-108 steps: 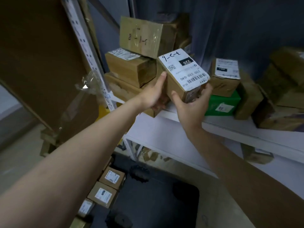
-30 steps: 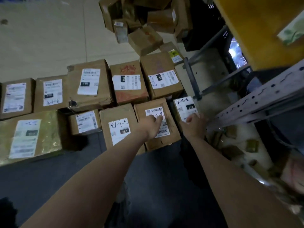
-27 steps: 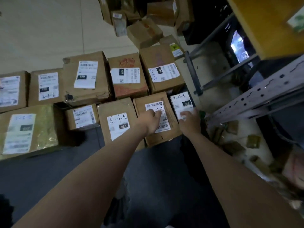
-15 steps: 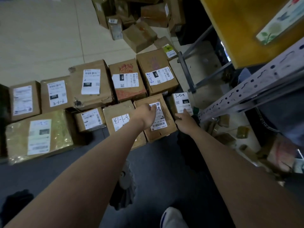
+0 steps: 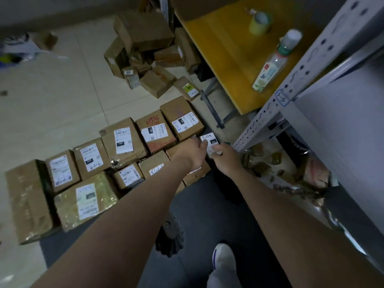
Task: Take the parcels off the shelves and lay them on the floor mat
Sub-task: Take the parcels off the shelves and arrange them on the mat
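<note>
Two rows of brown parcels (image 5: pixel 122 140) lie label-up along the far edge of the dark floor mat (image 5: pixel 207 206). They run from a tall box at the left to the foot of the shelf (image 5: pixel 259 123) on the right. Beyond them, on the pale tiled floor (image 5: pixel 52 96), a loose heap of boxes (image 5: pixel 143 38) is piled by the wall.

Both bare arms stretch down from the near side to the right end of the near row. The left hand (image 5: pixel 192 153) hangs over the last brown parcel there, its grip loosely bent. Its fingertips touch the left edge of the small parcel (image 5: pixel 208 140); the thumb is hidden, so I cannot tell whether it pinches.

That small parcel shows a white label with handwriting and a black "220" tag. It sits at the very end of the row, just beside its neighbour and close to the shelf's grey perforated upright. The right hand (image 5: pixel 225 159) is at its near end, thumb laid on the label. Its fingers are out of sight, so I cannot tell if that grip is closed round it.

Nearer, a white shoe (image 5: pixel 224 260) stands on the mat. To the right, a yellow tabletop (image 5: pixel 224 59) carries a tape roll (image 5: pixel 259 22) and a bottle (image 5: pixel 272 63).
</note>
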